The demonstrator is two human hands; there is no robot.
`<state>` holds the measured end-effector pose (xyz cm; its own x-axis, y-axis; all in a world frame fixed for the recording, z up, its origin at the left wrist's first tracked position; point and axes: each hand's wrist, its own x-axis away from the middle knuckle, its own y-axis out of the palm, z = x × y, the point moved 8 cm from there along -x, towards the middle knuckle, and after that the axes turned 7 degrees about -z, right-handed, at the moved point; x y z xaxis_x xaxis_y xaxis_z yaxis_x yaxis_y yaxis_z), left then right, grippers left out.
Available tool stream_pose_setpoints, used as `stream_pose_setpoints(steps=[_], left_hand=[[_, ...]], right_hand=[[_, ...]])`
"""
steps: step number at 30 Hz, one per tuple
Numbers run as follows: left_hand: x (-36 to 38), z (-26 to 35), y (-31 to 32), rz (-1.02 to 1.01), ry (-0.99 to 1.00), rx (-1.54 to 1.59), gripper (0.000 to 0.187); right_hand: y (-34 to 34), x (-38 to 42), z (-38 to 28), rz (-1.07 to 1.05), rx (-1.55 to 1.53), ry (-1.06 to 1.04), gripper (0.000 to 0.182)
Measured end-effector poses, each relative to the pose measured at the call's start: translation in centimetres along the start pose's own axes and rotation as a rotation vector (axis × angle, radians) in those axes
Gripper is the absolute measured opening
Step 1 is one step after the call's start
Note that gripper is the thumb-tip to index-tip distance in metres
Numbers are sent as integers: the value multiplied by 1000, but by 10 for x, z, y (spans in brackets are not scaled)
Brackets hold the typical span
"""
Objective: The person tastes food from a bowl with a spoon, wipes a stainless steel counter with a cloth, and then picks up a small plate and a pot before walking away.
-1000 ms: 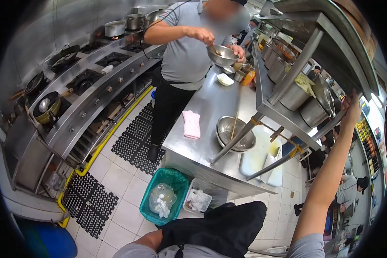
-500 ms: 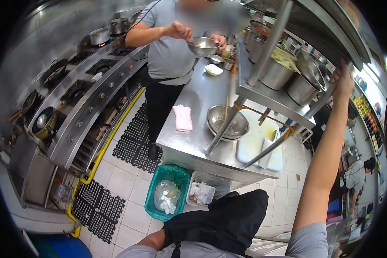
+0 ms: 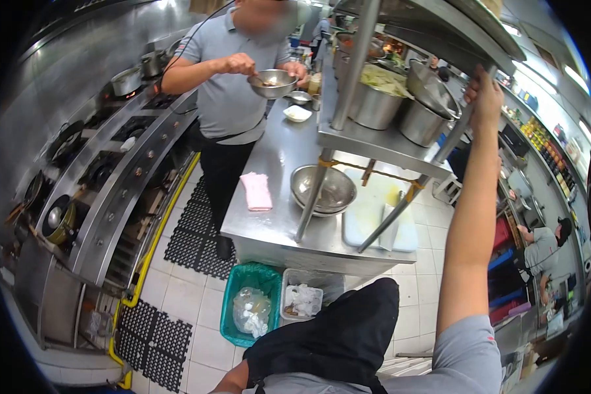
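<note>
My right hand (image 3: 484, 98) is raised at the upper right, its fingers wrapped round the steel post (image 3: 458, 131) of a raised shelf (image 3: 387, 140). Close by on that shelf stand a steel pot of pale green leaves (image 3: 382, 80) and another steel pot (image 3: 423, 123) with a metal container leaning in it. Only a bit of my left arm (image 3: 233, 379) shows at the bottom edge; my left hand is out of view.
Across the steel counter (image 3: 269, 220), a co-worker holds a metal bowl (image 3: 273, 84). On it lie a pink cloth (image 3: 256, 192), nested steel bowls (image 3: 323, 189) and a white cutting board (image 3: 404, 238) with a knife. A green-lined bin (image 3: 230, 322) stands below; stoves (image 3: 128, 174) line the left.
My view has shifted, so the counter and shelf appear further left. My right hand stays on the post. The co-worker's bowl now tips towards me, showing its inside.
</note>
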<state>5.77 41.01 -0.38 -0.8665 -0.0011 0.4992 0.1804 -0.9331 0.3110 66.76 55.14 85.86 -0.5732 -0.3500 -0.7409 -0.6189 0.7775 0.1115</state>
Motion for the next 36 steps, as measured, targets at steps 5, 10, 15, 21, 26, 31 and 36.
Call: stream_pose_setpoints(steps=[5,10,15,21,26,31,36], left_hand=[[-20,5,2,-26,28,-50,35],[-9,-1,7,-11,31,-72,36],[-13,20,2,-7,61,-116,36],[-18,40,-21,29,109,-183,37],[-3,55,-48,60,118,-258,38],[-14,90,-76,46,162,-347,38],[-62,104,-61,-35,227,-365,39]], right_hand=[[2,2,-2,2,-34,13,23],[5,5,-3,13,-50,17,23],[6,6,-6,33,-7,14,23],[4,2,-6,44,14,13,21],[6,6,-9,53,16,23,22],[3,3,-5,51,17,25,21],[6,5,-10,52,45,27,20]])
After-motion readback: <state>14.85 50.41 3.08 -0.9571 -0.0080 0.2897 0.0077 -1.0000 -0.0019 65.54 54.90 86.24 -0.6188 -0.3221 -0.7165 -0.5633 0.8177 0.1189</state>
